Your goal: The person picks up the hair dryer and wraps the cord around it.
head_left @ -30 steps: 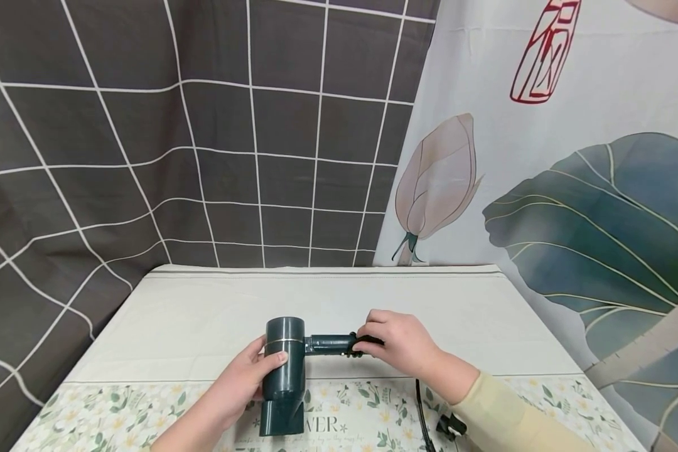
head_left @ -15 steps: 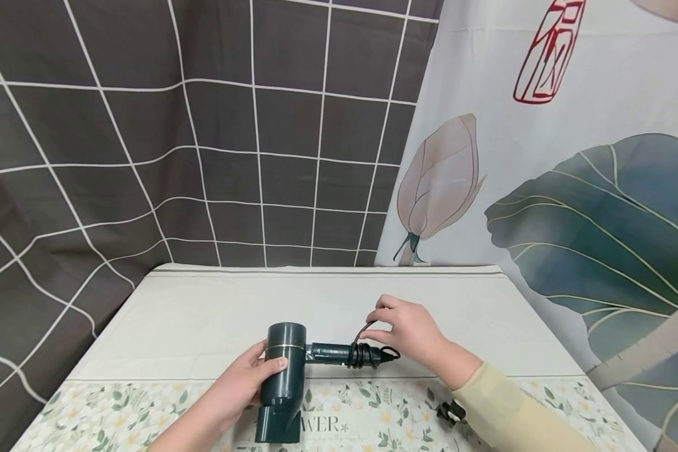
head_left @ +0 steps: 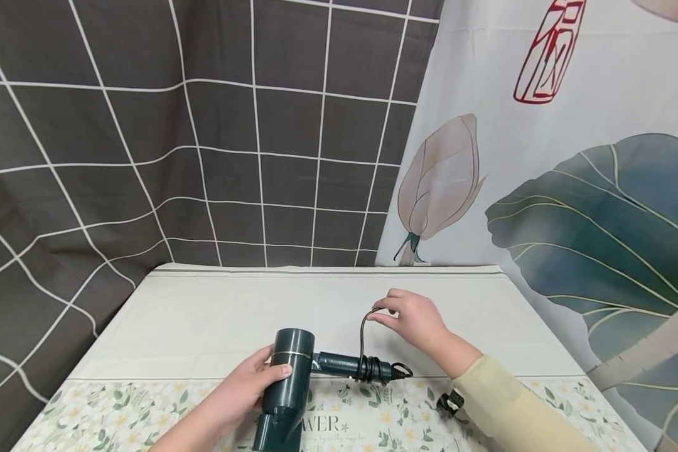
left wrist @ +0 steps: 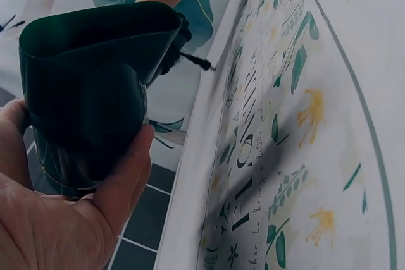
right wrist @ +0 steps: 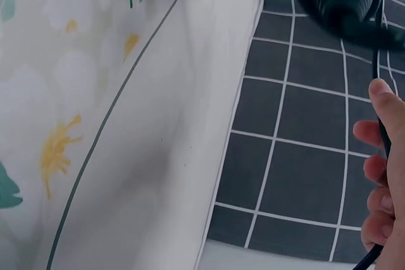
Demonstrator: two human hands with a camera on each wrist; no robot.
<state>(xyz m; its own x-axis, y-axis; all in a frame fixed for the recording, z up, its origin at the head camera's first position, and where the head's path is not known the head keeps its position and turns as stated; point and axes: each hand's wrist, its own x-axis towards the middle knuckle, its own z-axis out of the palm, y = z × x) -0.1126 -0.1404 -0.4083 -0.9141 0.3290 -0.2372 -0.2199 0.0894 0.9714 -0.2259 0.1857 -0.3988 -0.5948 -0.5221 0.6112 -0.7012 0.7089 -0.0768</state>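
A dark green hair dryer (head_left: 287, 392) is in my left hand (head_left: 248, 386), which grips its barrel, thumb on the near side. The left wrist view shows its wide, flat nozzle (left wrist: 95, 55) facing the camera. The handle (head_left: 339, 364) points right, with several turns of black cord (head_left: 367, 369) wound round its end. My right hand (head_left: 415, 320) pinches a stretch of that cord above and right of the handle. In the right wrist view the cord runs through the curled fingers (right wrist: 380, 200), below the handle's ribbed end (right wrist: 345, 7).
A black plug (head_left: 450, 403) appears beside the right sleeve. A cloth (head_left: 231, 314), white at the back and floral at the front, covers the table. A dark grid curtain (head_left: 220, 125) and a white printed curtain (head_left: 457, 75) stand behind.
My right hand has moved from the handle's end up and to the right, pulling out a loop of cord. The dryer has tilted, its handle end dropping, and has come slightly nearer.
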